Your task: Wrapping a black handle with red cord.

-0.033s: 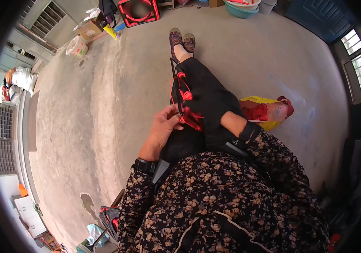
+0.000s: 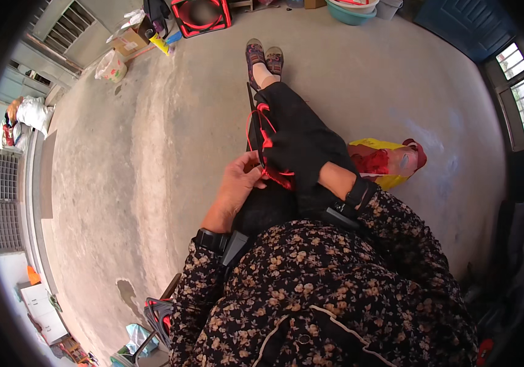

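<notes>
I sit on a concrete floor with my legs in black trousers (image 2: 302,144) stretched out ahead and patterned shoes (image 2: 264,58) at the far end. A thin black rod (image 2: 250,101) wound with a red strip (image 2: 266,142) lies along my lap. My left hand (image 2: 237,183) pinches the red strip at its near end, fingers closed on it. My right forearm (image 2: 335,178) reaches in from the right, with a black band at the wrist. The right hand itself is hidden behind the black cloth.
A yellow and red bag (image 2: 384,162) lies on the floor just right of my legs. Far ahead stand a red and black frame (image 2: 204,15), a cardboard box (image 2: 130,40), a plastic bag (image 2: 112,64) and a teal basin (image 2: 350,12). Red and black items (image 2: 158,312) sit at my lower left.
</notes>
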Motion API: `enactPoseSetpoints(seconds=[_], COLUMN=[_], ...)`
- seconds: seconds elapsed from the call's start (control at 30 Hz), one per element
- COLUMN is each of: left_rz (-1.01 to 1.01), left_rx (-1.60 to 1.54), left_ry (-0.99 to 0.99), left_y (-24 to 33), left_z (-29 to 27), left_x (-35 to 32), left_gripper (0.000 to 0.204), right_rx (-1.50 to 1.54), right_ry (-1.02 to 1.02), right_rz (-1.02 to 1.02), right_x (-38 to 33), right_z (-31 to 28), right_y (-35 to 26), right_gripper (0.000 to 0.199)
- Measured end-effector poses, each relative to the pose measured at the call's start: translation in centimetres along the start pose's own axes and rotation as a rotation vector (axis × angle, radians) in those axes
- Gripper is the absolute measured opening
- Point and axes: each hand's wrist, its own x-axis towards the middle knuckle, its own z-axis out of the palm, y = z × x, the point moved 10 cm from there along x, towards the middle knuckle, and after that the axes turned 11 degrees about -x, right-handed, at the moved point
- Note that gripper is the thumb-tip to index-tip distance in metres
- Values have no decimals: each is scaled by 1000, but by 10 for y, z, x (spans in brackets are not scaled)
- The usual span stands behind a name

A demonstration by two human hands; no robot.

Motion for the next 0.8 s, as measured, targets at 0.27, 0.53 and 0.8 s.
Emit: enactPoseSetpoints(seconds=[0.27, 0.53, 0.8], left_rz=[-109, 514, 587], left_rx=[-236, -904, -160], left_ry=[337, 98, 349], left_y=[20, 193, 198], left_z=[-43, 9, -88], left_x=[-32, -144, -167], left_gripper=[24, 18, 24], right_rx=[113, -424, 949], right_ry=[123, 66, -385], right_rz=[-72, -493, 74], right_x=[-2, -15, -69], right_z=[-40, -16, -33], right_y=[-35, -118, -106], right_gripper=[22, 57, 31])
